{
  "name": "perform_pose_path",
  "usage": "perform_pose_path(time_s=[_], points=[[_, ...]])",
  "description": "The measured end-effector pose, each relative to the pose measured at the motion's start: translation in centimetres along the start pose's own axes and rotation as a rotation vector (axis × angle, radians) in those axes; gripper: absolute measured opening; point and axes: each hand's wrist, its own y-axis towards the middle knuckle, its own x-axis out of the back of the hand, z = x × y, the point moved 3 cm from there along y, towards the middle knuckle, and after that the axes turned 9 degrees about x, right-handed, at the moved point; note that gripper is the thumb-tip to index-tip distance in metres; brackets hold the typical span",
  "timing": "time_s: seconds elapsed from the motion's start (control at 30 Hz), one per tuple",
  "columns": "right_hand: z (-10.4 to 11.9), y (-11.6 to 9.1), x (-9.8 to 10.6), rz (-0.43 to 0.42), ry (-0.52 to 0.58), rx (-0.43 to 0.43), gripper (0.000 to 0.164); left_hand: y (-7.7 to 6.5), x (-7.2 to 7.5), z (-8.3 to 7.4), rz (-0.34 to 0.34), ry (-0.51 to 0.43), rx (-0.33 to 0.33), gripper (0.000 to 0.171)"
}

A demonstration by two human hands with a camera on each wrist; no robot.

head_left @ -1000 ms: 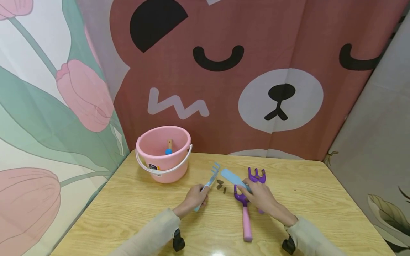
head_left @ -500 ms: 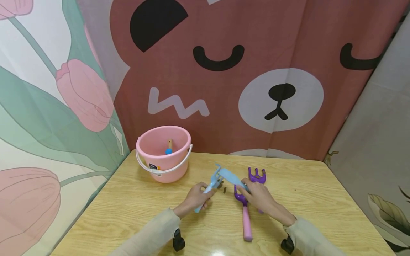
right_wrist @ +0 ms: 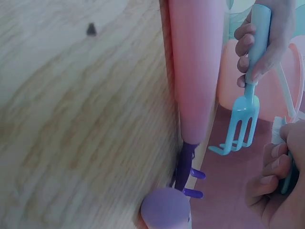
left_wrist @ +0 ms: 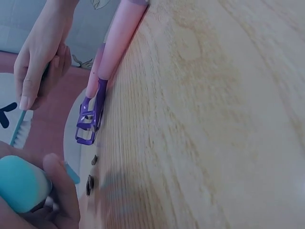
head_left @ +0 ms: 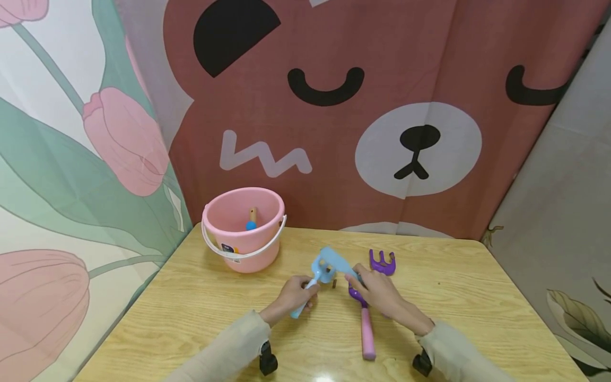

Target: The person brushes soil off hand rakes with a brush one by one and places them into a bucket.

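My left hand (head_left: 292,296) grips the handle of a light blue hand rake (right_wrist: 245,117), whose bent tines show clearly in the right wrist view. My right hand (head_left: 384,297) holds a light blue brush (head_left: 338,261) with white bristles, seen in the left wrist view. In the head view the brush's head overlaps the rake's tines, over the middle of the table. Small brown bits (left_wrist: 90,185) lie on the wood below, partly hidden by the rake. Under and beside my right hand are two purple rakes with pink handles, a nearer one (head_left: 367,334) and a farther one (head_left: 383,263).
A pink bucket (head_left: 253,262) with a white handle stands at the back left of the wooden table (head_left: 453,297). Inside it is a blue tool with a wooden handle (head_left: 253,215). A printed bear curtain (head_left: 334,201) hangs behind the table's far edge.
The left hand has turned the blue rake so its tines face differently, nearer the brush. My right hand has shifted left with the brush, bringing its head over the tines.
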Motion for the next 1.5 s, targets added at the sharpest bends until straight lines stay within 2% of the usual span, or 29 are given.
perform_pose_path(time_s=[0.13,0.27,0.43,0.53,0.63,0.8,0.9,1.0,1.13,1.23,1.5], points=[[0.4,0.1,-0.3,0.005,-0.001,0.011,0.025,-0.2,0.1,-0.2,-0.021,0.038,-0.020,0.023],[0.8,0.3,-0.5,-0.005,-0.024,0.057,0.023,-0.2,0.0,-0.2,-0.022,0.026,0.000,0.024],[0.5,0.4,-0.8,0.028,-0.045,0.085,0.021,-0.1,-0.1,-0.1,0.010,-0.005,0.029,0.027],[-0.3,0.3,-0.5,0.019,-0.056,0.055,0.020,-0.1,-0.1,-0.2,0.030,-0.015,0.024,0.030],[-1.4,0.1,0.2,-0.027,-0.085,-0.003,0.020,-0.1,0.0,-0.2,0.044,-0.026,0.022,0.032],[-2.1,-0.1,1.0,-0.074,-0.093,-0.060,0.020,-0.2,0.2,-0.2,0.047,-0.038,0.017,0.023],[-1.4,0.0,0.9,-0.069,-0.043,-0.034,0.021,-0.1,0.2,-0.1,0.041,-0.042,0.010,0.021],[-0.3,0.1,0.3,-0.042,-0.009,0.027,0.021,0.0,0.2,0.0,0.034,-0.047,0.010,0.020],[0.4,-0.1,-0.5,0.000,-0.070,0.085,0.020,0.0,0.0,0.1,0.028,-0.055,0.017,0.018],[0.0,-0.4,-0.7,0.003,-0.106,0.062,0.019,-0.1,-0.1,0.1,0.026,-0.059,0.024,0.017],[-2.0,-0.9,0.6,-0.073,-0.096,-0.060,0.019,-0.3,0.2,-0.1,0.029,-0.051,0.040,0.024]])
